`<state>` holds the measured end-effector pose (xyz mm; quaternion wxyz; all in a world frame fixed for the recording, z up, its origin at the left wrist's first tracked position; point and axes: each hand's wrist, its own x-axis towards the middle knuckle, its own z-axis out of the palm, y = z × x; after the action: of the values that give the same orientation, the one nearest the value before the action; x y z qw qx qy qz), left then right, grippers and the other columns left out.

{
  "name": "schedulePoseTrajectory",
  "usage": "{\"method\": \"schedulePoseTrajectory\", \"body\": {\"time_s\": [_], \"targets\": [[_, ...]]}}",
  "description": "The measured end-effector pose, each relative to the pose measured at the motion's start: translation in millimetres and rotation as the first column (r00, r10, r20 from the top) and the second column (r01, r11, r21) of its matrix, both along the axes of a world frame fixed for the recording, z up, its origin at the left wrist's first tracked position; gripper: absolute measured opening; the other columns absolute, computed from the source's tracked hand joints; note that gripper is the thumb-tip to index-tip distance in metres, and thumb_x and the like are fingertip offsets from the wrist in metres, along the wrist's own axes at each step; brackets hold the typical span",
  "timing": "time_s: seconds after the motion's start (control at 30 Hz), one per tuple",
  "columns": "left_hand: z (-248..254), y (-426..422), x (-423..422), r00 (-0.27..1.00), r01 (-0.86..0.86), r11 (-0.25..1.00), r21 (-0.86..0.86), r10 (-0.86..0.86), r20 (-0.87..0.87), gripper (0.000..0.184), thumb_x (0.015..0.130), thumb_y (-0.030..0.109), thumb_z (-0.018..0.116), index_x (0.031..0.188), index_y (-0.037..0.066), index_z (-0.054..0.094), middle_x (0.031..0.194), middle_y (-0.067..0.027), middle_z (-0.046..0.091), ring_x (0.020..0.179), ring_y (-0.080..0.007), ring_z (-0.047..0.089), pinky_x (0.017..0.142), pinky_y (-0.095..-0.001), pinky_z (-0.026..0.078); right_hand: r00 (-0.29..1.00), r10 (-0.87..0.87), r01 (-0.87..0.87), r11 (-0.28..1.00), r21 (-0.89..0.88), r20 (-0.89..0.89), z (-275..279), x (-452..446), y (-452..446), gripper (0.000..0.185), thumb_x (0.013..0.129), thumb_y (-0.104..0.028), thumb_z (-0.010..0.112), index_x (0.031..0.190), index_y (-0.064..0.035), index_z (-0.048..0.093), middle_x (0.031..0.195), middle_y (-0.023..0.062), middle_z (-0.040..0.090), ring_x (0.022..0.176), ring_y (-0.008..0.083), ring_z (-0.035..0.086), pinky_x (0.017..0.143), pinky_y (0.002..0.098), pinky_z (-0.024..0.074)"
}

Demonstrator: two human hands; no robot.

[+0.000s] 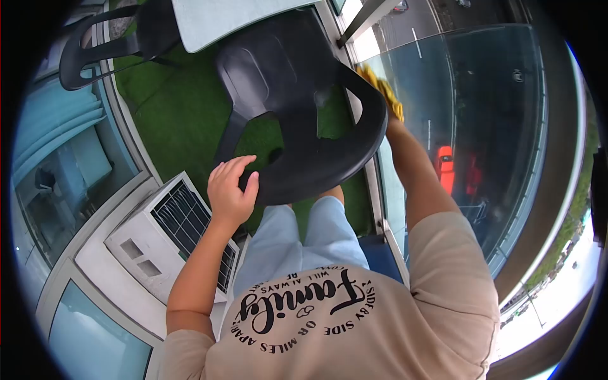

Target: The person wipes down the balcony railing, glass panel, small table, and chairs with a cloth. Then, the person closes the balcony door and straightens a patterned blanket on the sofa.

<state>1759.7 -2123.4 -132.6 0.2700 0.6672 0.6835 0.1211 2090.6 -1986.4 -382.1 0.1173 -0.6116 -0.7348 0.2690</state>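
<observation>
My right hand (396,119) reaches past the chair to the glass panel (411,82), pressing a bunched yellow cloth (382,87) there. The cloth hides most of the fingers and is slightly blurred. My left hand (230,193) is at the left end of the curved backrest of a black plastic chair (323,166). Its fingers are apart, with the thumb beside the backrest; whether they touch it firmly I cannot tell. The chair stands directly in front of my legs, its back towards me.
A white table (237,19) and another black chair (101,47) stand farther off on green artificial turf (155,95). An air-conditioner outdoor unit (171,234) sits on my left by glass windows (69,171). Beyond the glass lies a road below with a red car (445,166).
</observation>
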Motion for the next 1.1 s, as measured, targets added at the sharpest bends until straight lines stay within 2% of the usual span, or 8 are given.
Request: {"method": "schedulePoseTrajectory", "body": {"time_s": [0.17, 0.33, 0.4, 0.47, 0.6, 0.73, 0.93, 1.1], "targets": [[-2.3, 2.1, 0.4, 1.000, 0.002, 1.000, -0.028, -0.001, 0.027, 0.030, 0.080, 0.017, 0.059, 0.108, 0.008, 0.064, 0.109, -0.0094, 0.066, 0.103, -0.0293, 0.060, 0.099, -0.0453, 0.039, 0.953, 0.070, 0.037, 0.938, -0.345, 0.294, -55.5, 103.3, -200.6, 0.052, 0.094, -0.042, 0.049, 0.137, -0.0135, 0.044, 0.131, 0.0080, 0.046, 0.110, 0.0227, 0.048, 0.085, 0.0347, 0.0423], [-6.5, 3.2, 0.3, 0.999, 0.028, 1.000, -0.011, -0.027, 0.043, 0.032, 0.079, 0.015, 0.057, 0.109, 0.006, 0.064, 0.109, -0.0098, 0.066, 0.103, -0.0295, 0.060, 0.098, -0.0450, 0.038, 0.824, 0.192, 0.319, 0.620, -0.717, 0.533, 3.6, 209.0, -363.8, 0.053, 0.095, -0.042, 0.048, 0.138, -0.0131, 0.042, 0.133, 0.0080, 0.045, 0.113, 0.0229, 0.047, 0.088, 0.0346, 0.0409], [-4.0, 1.3, 0.3, 0.997, 0.028, 0.999, -0.033, -0.026, 0.067, 0.033, 0.079, 0.016, 0.057, 0.109, 0.006, 0.064, 0.109, -0.0098, 0.066, 0.103, -0.0295, 0.061, 0.098, -0.0450, 0.038, 0.822, 0.176, 0.353, 0.589, -0.727, 0.542, 11.7, 211.2, -360.9, 0.053, 0.095, -0.042, 0.048, 0.139, -0.0130, 0.042, 0.133, 0.0080, 0.044, 0.114, 0.0230, 0.046, 0.089, 0.0346, 0.0404], [-6.5, 1.4, 0.7, 0.998, 0.019, 1.000, -0.014, -0.019, 0.057, 0.033, 0.078, 0.017, 0.057, 0.109, 0.006, 0.064, 0.109, -0.0101, 0.066, 0.103, -0.0298, 0.061, 0.098, -0.0450, 0.038, 0.852, 0.110, 0.317, 0.670, -0.671, 0.512, -6.2, 196.4, -321.9, 0.053, 0.095, -0.042, 0.047, 0.139, -0.0128, 0.041, 0.134, 0.0081, 0.044, 0.115, 0.0231, 0.045, 0.090, 0.0346, 0.0399], [-5.3, 3.8, 1.3, 0.999, 0.007, 0.999, -0.042, -0.005, 0.047, 0.033, 0.078, 0.018, 0.057, 0.108, 0.006, 0.064, 0.110, -0.0106, 0.066, 0.103, -0.0301, 0.061, 0.099, -0.0456, 0.038, 0.958, -0.054, 0.174, 0.891, -0.420, 0.283, -63.9, 114.6, -147.8, 0.054, 0.095, -0.042, 0.047, 0.140, -0.0125, 0.040, 0.135, 0.0081, 0.043, 0.117, 0.0233, 0.044, 0.092, 0.0345, 0.0388], [-1.5, 6.6, 2.5, 1.000, 0.018, 0.998, -0.061, -0.017, 0.015, 0.035, 0.078, 0.020, 0.056, 0.108, 0.004, 0.064, 0.110, -0.0118, 0.066, 0.104, -0.0308, 0.060, 0.099, -0.0455, 0.038, 0.994, -0.047, 0.070, 0.970, -0.231, 0.103, -116.6, 35.0, -25.9, 0.055, 0.095, -0.042, 0.046, 0.140, -0.0121, 0.040, 0.137, 0.0081, 0.042, 0.119, 0.0235, 0.042, 0.094, 0.0345, 0.0377], [-3.1, 6.4, 1.7, 1.000, -0.006, 0.997, -0.074, 0.007, 0.016, 0.040, 0.074, 0.024, 0.055, 0.105, 0.001, 0.064, 0.107, -0.0158, 0.066, 0.101, -0.0336, 0.061, 0.097, -0.0479, 0.038, 0.951, 0.075, 0.057, 0.910, -0.410, 0.299, -183.9, 67.8, -104.1, 0.055, 0.096, -0.042, 0.045, 0.141, -0.0117, 0.038, 0.139, 0.0082, 0.041, 0.123, 0.0238, 0.040, 0.097, 0.0344, 0.0361], [-2.3, 8.4, -1.0, 1.000, 0.019, 0.996, -0.083, -0.018, 0.022, 0.043, 0.070, 0.027, 0.057, 0.104, 0.001, 0.065, 0.107, -0.0155, 0.066, 0.099, -0.0336, 0.062, 0.095, -0.0478, 0.039, 0.895, 0.071, 0.214, 0.797, -0.565, 0.439, -147.0, 156.4, -230.5, 0.056, 0.096, -0.042, 0.044, 0.142, -0.0112, 0.037, 0.141, 0.0082, 0.039, 0.125, 0.0240, 0.039, 0.099, 0.0344, 0.0347]]}}
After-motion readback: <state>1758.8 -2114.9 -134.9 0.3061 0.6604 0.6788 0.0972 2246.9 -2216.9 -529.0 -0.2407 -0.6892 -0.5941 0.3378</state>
